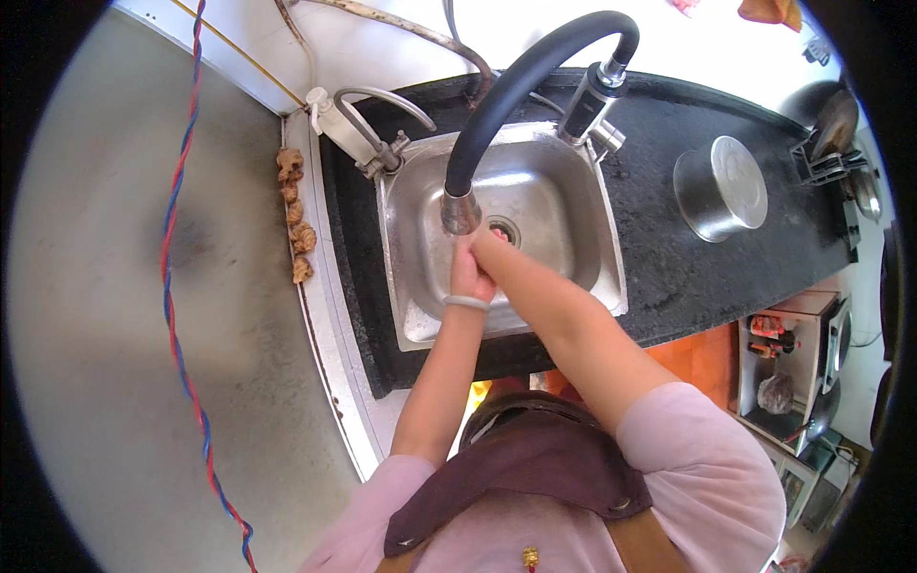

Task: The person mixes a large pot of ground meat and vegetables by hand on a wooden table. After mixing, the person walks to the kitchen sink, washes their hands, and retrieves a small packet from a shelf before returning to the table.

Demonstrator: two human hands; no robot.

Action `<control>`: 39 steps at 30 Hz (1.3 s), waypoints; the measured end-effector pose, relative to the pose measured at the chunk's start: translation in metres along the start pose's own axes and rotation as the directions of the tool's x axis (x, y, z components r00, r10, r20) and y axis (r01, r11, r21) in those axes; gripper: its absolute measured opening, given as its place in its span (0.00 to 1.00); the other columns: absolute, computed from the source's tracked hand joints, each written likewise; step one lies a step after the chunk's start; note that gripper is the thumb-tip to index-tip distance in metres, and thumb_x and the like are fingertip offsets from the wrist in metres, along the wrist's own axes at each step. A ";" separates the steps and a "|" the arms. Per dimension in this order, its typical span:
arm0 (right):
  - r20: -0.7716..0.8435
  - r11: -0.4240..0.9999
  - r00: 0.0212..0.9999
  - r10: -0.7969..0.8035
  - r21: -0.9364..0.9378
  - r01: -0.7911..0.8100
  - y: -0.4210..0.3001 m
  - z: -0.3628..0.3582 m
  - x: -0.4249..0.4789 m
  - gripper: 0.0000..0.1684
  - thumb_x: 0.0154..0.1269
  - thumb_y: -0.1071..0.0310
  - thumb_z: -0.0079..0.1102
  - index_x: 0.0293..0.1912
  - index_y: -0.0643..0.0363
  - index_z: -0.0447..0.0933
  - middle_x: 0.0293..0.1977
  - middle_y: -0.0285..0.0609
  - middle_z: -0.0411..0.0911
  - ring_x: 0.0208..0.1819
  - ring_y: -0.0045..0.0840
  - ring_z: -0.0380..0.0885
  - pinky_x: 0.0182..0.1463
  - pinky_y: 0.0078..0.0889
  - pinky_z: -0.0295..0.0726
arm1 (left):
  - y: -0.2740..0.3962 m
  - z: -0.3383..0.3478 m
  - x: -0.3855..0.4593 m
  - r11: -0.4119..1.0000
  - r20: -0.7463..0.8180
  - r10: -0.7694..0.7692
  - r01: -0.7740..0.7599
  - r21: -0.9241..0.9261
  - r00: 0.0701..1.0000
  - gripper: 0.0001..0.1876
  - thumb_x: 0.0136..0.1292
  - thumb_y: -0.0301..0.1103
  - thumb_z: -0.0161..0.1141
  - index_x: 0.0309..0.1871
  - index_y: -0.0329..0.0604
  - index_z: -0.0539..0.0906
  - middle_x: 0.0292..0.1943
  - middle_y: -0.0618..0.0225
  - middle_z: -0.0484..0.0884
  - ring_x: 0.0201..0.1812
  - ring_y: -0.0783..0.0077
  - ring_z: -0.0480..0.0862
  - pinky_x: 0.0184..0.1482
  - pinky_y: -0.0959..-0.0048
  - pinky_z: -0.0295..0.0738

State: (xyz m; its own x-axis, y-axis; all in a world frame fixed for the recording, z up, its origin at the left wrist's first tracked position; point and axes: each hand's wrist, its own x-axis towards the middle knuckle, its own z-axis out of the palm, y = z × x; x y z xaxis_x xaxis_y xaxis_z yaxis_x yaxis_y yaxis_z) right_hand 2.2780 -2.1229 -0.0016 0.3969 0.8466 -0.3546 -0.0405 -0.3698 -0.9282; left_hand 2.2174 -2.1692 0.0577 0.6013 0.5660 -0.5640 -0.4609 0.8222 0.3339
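Observation:
Under the metal spout of a black flexible-neck faucet [462,213], both my hands are together in a stainless steel sink [551,179]. My left hand [469,271], with a pale bangle at the wrist, lies against my right hand [487,243]. The right forearm crosses over toward it, and part of each hand is hidden by the other and by the spout. Fingertips of one hand show near the sink drain [507,228]. I cannot tell whether anything is held between the palms.
A lidded metal pot [720,190] stands on the black countertop [673,286] to the right. A white pump bottle [344,132] and a second, thin curved tap [423,111] are at the sink's back left corner. Pieces of ginger [302,238] line the ledge at left.

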 end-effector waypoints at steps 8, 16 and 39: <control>0.649 0.168 0.751 -0.122 -0.732 0.660 -0.041 -0.026 -0.072 0.07 0.46 0.69 0.54 0.28 0.59 0.78 0.38 0.50 0.75 0.44 0.41 0.72 0.50 0.39 0.70 | 0.041 -0.064 0.066 0.927 -0.202 -0.133 0.194 0.321 0.970 0.10 0.57 0.38 0.54 0.36 0.40 0.75 0.31 0.61 0.79 0.31 0.62 0.81 0.33 0.64 0.76; 0.319 0.932 0.921 -0.225 -0.205 0.299 -0.112 -0.148 -0.170 0.07 0.56 0.69 0.56 0.33 0.62 0.78 0.42 0.43 0.75 0.49 0.29 0.70 0.50 0.29 0.69 | 0.005 -0.018 0.055 0.792 0.272 0.002 -0.168 0.586 0.962 0.11 0.64 0.36 0.50 0.40 0.37 0.77 0.45 0.62 0.77 0.49 0.71 0.74 0.53 0.72 0.67; 0.153 0.909 0.900 -0.408 -0.021 0.416 -0.162 -0.251 -0.490 0.09 0.53 0.67 0.58 0.31 0.63 0.73 0.30 0.43 0.73 0.34 0.31 0.72 0.39 0.30 0.69 | 0.030 -0.008 0.066 0.947 -0.096 -0.316 0.320 0.034 0.944 0.24 0.67 0.34 0.31 0.63 0.31 0.54 0.64 0.49 0.56 0.65 0.53 0.55 0.66 0.55 0.48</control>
State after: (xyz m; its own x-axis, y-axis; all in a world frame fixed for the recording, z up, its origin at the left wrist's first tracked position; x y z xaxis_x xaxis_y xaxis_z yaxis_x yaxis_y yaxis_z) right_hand 2.3205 -2.5744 0.3511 0.2330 0.9716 0.0423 0.1473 0.0077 -0.9891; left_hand 2.2386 -2.1077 0.0245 0.6505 0.2691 -0.7102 -0.2219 0.9617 0.1611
